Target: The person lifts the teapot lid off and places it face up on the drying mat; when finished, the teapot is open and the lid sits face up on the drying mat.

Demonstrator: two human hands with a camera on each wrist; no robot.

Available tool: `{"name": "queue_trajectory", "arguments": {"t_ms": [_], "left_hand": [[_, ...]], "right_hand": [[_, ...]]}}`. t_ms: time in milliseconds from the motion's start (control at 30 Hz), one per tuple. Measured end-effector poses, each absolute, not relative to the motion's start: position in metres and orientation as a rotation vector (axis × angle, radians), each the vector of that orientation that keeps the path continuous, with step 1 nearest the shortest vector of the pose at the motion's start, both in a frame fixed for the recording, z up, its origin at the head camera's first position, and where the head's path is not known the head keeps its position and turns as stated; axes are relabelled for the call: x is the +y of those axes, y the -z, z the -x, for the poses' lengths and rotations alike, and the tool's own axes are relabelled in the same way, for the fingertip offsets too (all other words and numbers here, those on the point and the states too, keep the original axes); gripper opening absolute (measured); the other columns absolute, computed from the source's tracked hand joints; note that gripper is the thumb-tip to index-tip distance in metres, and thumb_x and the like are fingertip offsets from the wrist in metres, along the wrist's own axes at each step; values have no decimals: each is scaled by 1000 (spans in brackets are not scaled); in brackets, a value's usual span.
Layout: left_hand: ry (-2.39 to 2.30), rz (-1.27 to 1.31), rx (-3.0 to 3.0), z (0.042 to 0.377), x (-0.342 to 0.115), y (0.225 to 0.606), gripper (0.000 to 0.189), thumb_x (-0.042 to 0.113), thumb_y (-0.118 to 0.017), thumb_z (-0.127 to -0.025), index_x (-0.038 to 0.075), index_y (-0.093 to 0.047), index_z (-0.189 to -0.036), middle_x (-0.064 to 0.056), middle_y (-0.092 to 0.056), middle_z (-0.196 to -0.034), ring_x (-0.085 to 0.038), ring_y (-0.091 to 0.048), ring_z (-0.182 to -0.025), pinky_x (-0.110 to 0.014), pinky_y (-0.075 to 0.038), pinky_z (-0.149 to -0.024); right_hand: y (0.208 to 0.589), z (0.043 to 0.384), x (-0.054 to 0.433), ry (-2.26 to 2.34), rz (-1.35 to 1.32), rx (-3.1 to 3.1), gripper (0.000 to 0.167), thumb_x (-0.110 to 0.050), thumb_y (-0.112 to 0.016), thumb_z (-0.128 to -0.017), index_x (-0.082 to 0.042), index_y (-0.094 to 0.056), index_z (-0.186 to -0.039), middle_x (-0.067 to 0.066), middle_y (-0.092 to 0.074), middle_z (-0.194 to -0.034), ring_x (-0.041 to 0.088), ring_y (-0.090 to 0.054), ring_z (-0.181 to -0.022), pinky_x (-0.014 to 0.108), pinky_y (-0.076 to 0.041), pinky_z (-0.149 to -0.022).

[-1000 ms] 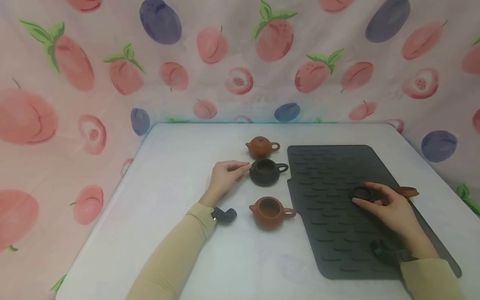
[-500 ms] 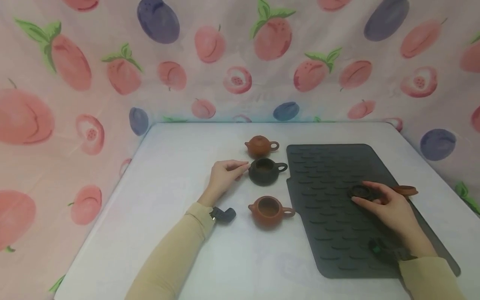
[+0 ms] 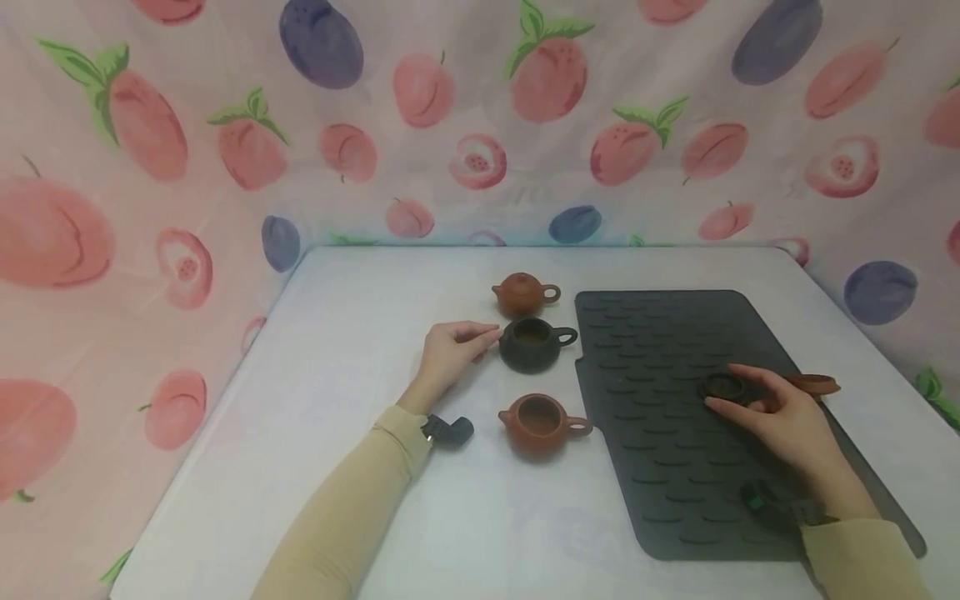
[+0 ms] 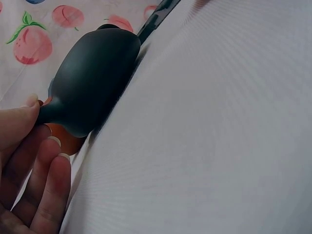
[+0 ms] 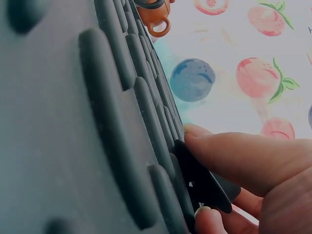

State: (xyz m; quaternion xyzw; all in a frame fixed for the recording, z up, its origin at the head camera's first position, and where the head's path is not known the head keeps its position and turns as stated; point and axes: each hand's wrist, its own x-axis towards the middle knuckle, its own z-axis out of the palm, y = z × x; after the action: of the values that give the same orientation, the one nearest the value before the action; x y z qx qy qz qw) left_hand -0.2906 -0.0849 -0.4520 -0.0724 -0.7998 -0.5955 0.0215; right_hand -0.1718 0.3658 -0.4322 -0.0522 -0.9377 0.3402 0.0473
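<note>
A black lidless teapot [image 3: 529,354] stands on the white table, its handle pointing right. My left hand [image 3: 450,348] pinches its spout between thumb and index finger, which the left wrist view shows close up. Over on the dark ridged mat [image 3: 660,475], my right hand [image 3: 787,421] holds a small black teapot lid [image 3: 720,387] by its edge, with thumb and fingers on opposite sides. In the right wrist view the lid [image 5: 204,178] sits tilted close against the mat's ridges. Part of it is hidden by the fingers.
Behind the black teapot stands a reddish-brown teapot [image 3: 520,294] with its lid on. Nearer me is another brown teapot [image 3: 538,437], open at the top. A brown lid [image 3: 819,384] lies beyond my right hand at the mat's right edge. Fruit-patterned cloth [image 3: 420,183] hangs behind the table.
</note>
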Motion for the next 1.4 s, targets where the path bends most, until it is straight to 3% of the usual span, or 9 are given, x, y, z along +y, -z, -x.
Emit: {"name": "queue_trajectory", "arguments": {"t_ms": [467,1400], "left_hand": [[1843,234,-2471,291,-84,453,18,35,-81,-90,22,-83,-103,4,-75,-84,-15,-65,-72,-29,-50,-70],[1838,216,-2486,292,-85,451,19,34,-82,-89,22,-84,-103,5,-76,-87,-14,-67,-74,-29,-52,-71]], "right_hand": [[430,173,371,-1017,126,-2881,77,-52,-78,-89,-12,-50,-149,5,-64,-77,13,-56,-69,23,-40,-61],[433,174,367,-986,119,-2853,80,-45,-83,-86,-7,-50,-148,4,-65,-78,9,-55,-65,23,-40,-57]]}}
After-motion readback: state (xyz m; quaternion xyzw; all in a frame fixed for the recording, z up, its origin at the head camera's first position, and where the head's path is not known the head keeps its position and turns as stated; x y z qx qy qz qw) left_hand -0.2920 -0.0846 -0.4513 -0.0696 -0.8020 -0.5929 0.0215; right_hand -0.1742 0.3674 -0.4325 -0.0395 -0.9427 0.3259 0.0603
